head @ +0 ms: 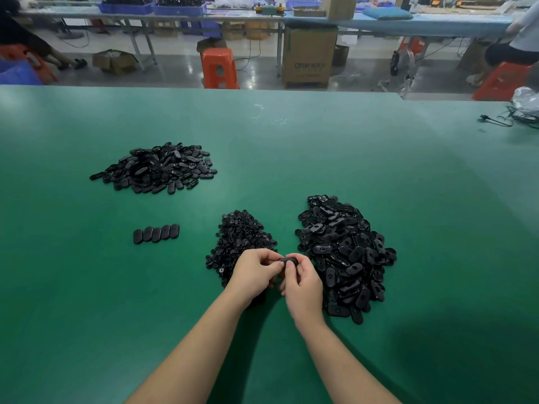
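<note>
two bare forearms reach in from the near edge and meet over the green tabletop (291,147). the left hand (255,274) and the right hand (303,284) are close together, and both hold one small black oval piece (288,260) between them. the fingers (271,256) of the left hand are curled in and pinch the piece's left end. the right hand's thumb and curled fingers clamp its right end. the piece sits just above the tabletop, in the gap between two heaps.

just behind the left hand lies a heap of small round parts (239,236), its near edge hidden by the hand. just beside the right hand, to its right, spreads a larger heap of oval shells (345,252). to the left, well apart, lies a tight row of five oval pieces (156,233). farther back on the left is a third pile of black ovals (157,167). a black cable (495,121) lies near the far right edge.

beyond the tabletop, an orange stool (219,68) and a cardboard box (309,56) stand on a grey floor, in front of a long bench carrying blue crates (125,7).
</note>
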{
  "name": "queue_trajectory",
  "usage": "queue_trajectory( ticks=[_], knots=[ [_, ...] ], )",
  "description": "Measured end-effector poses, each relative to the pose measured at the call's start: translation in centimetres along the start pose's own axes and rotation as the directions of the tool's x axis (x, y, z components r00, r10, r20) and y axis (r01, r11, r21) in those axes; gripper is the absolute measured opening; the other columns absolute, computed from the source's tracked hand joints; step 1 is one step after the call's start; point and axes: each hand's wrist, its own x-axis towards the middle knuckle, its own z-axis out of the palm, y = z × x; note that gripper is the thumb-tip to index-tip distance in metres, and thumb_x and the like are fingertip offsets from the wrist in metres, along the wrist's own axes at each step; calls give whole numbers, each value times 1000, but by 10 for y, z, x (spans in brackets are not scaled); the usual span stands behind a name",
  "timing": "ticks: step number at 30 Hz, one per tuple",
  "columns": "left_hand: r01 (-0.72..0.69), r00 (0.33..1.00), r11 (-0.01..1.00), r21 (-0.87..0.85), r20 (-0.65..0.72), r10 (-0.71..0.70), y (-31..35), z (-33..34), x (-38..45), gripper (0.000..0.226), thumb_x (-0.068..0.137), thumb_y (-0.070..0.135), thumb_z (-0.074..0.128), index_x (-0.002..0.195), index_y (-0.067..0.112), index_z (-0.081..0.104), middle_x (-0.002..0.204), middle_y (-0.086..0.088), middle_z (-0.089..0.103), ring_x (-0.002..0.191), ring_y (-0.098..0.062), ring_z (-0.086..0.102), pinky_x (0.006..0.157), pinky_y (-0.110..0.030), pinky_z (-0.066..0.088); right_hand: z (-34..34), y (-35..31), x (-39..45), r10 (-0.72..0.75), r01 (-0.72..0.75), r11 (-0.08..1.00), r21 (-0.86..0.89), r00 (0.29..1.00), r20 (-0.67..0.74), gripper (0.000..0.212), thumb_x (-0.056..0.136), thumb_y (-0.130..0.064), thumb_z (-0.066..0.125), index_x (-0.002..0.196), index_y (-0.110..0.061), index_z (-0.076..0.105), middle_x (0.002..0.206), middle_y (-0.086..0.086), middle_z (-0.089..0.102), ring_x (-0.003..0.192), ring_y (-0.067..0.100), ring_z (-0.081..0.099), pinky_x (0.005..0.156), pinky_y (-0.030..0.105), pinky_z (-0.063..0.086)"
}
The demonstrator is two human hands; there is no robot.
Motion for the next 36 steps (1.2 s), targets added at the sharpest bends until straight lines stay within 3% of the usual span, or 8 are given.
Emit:
queue_trajectory(
  ticks=[6, 11, 14, 21, 27, 36],
  knots=[
    [24, 998, 999, 44, -62, -22, 0, 4, 1, 7, 87, 14, 74, 82, 19, 76, 63, 5, 71, 46, -6, 53, 47, -20, 41, -3, 0, 0, 7, -8, 1000, 18, 1000, 13, 22, 100, -13, 54, 98, -32, 64, 87, -8, 75, 69, 11, 64, 69, 43, 56],
    [27, 993, 997, 76, -114, -18, 2, 10, 0, 5, 83, 18, 75, 79, 20, 75, 62, 5, 70, 43, -1, 51, 43, -16, 40, -4, -1, -1, 7, -8, 999, 43, 1000, 15, 24, 101, -13, 54, 98, -35, 65, 94, -18, 74, 88, 6, 70, 77, 27, 56],
    [13, 991, 996, 92, -131, -1, 3, 14, 0, 4, 83, 19, 75, 80, 20, 75, 62, 8, 68, 43, 3, 51, 43, -12, 37, -5, 0, 0, 5, -5, 999, 50, 1000, 2, 25, 101, -12, 54, 99, -34, 66, 94, -18, 75, 89, 6, 70, 77, 22, 54],
    [15, 989, 995, 102, -145, 0, 2, 15, -1, 4, 84, 19, 74, 80, 21, 74, 66, 7, 69, 43, 3, 50, 45, -14, 38, -5, 3, 1, 8, -8, 998, 57, 1000, 4, 21, 101, -13, 54, 103, -29, 67, 96, -14, 76, 90, 7, 70, 78, 31, 57],
    [-18, 991, 993, 120, -129, 34, 0, 14, -2, 4, 85, 21, 73, 82, 22, 75, 66, 9, 68, 45, 4, 49, 46, -11, 35, -4, 0, 0, -12, 12, 997, 76, 1000, 1, 19, 101, -13, 57, 101, -30, 66, 96, -16, 75, 95, 5, 70, 80, 17, 51],
    [-74, 989, 971, 229, -107, 101, -4, 6, -5, 16, 95, 19, 65, 92, 26, 79, 66, 20, 68, 54, 11, 56, 49, -6, 37, -3, 1, 0, -45, 46, 999, -4, 998, 33, 19, 102, -15, 57, 101, -33, 60, 95, -6, 73, 92, 13, 69, 86, 45, 56]
  ],
)
